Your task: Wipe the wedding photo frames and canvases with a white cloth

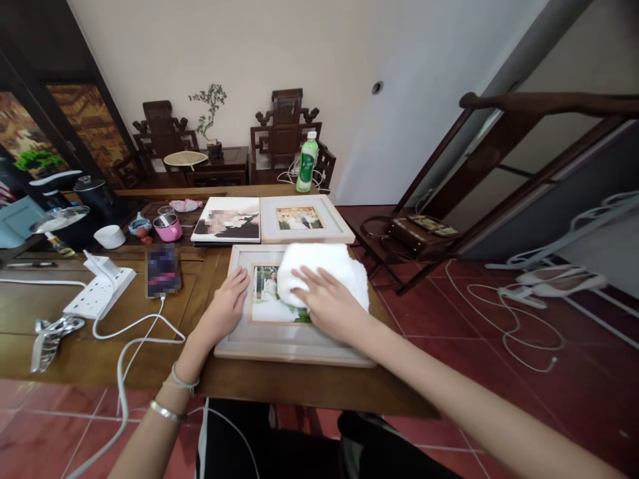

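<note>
A pale wooden picture frame (294,354) with a photo (264,293) of a person in white lies flat at the table's near edge. My left hand (230,298) rests on the frame's left border, its fingers stretched out and lying flat. Over the right part of the photo and glass, a fluffy white towel (339,266) is bunched up. My right hand (327,299) holds that towel down against the glass, fingers bent and slightly apart on top of it. The towel and hand hide the photo's right side.
Behind lie another framed photo (334,216) and a photo album (204,229); a green bottle (307,163) stands beyond. Leftward are a phone (163,269), a power strip (94,296), loose white cables (122,372), a pink cup (168,228) and a shiny metal clamp-like item (52,339).
</note>
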Tool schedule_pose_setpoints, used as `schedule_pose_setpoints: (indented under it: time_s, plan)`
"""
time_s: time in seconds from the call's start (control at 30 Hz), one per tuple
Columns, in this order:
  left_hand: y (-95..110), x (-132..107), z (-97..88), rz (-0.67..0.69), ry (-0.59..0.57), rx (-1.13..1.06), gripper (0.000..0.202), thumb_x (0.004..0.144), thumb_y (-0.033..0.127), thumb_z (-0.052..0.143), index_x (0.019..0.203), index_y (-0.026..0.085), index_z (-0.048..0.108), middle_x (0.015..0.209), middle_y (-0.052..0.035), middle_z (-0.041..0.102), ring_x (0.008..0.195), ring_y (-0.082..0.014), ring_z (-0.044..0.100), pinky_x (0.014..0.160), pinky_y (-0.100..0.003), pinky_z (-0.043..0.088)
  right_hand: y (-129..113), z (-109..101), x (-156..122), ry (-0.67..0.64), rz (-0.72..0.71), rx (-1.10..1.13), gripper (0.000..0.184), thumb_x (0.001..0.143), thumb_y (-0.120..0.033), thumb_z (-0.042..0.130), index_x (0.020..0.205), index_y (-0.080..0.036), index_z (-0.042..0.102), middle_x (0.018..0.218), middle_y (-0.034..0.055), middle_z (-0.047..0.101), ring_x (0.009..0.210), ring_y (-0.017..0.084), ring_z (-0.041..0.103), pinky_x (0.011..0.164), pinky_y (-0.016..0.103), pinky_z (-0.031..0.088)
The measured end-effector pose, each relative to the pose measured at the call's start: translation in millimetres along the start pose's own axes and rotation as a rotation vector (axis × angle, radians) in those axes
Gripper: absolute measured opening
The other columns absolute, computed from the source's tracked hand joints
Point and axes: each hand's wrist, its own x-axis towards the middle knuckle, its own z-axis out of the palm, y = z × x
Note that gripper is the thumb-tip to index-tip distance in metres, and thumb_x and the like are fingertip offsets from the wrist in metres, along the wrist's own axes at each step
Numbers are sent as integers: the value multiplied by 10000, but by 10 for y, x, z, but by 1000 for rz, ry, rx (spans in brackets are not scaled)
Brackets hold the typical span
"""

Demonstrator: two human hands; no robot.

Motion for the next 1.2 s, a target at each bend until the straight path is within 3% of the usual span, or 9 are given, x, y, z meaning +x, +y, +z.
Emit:
schedule_pose_setpoints:
  time_s: [0.1,0.2,0.43,0.53,0.63,0.8,0.97,1.07,1.2]
  plan:
    - [7,3,-3,-13,0,0,424,939,239,357,1316,122,512,1436,-130,452,1389,-249,321,1114,-486,323,117,71,276,29,41,-127,476,772,-14,474,1220,-98,613,1479,189,355,1372,394,248,1092,551,227]
    - [-2,6,16,-6,7,9,422,939,241,364,1321,130,505,1435,-127,454,1390,-243,320,1118,-472,319,107,89,357,-1,22,-142,415,803,-34,463,1172,-89,644,1492,192,329,1373,427,212,1085,584,208]
    - [0,-2,66,-11,32,54,431,939,216,343,1325,88,485,1443,-171,429,1389,-250,320,1103,-484,339,-188,-196,-227,-190,-107,99,517,695,54,440,1142,-89,656,1450,203,395,1374,396,238,1085,575,243]
    - [10,-8,76,-15,40,64,431,941,198,320,1325,97,487,1440,-163,436,1389,-245,322,1107,-486,333,-317,-403,-476,-269,-164,248,527,666,64,422,1081,-139,676,1443,166,421,1371,350,279,1081,543,293]
    - [12,-12,81,-16,33,73,434,940,193,311,1321,86,490,1436,-170,440,1388,-248,322,1106,-483,337,-414,-490,-544,-293,-194,344,525,661,57,419,1060,-172,672,1454,118,421,1370,310,298,1097,503,299]
    - [19,-11,71,-17,27,69,431,937,183,313,1320,95,490,1443,-163,431,1393,-245,313,1108,-479,335,-369,-231,-266,-182,-115,247,570,669,42,439,1170,-145,634,1473,132,386,1390,322,230,1119,496,252]
    - [41,-4,34,-26,-9,58,416,945,208,317,1302,114,508,1453,-148,423,1397,-248,303,1118,-492,310,11,68,223,2,-29,-12,554,710,18,478,1234,-113,598,1495,163,334,1391,368,208,1107,572,200]
    - [40,-2,23,-32,-10,47,412,949,228,327,1306,130,505,1454,-139,424,1399,-247,298,1120,-489,308,168,125,435,36,-37,-96,502,750,-1,483,1227,-104,605,1504,166,316,1393,392,182,1097,593,194]
    - [28,3,28,-22,-6,49,418,948,219,325,1311,107,498,1450,-153,425,1396,-249,304,1118,-488,311,93,114,438,7,-73,-85,461,779,-12,460,1201,-97,625,1500,173,323,1387,418,171,1086,607,192]
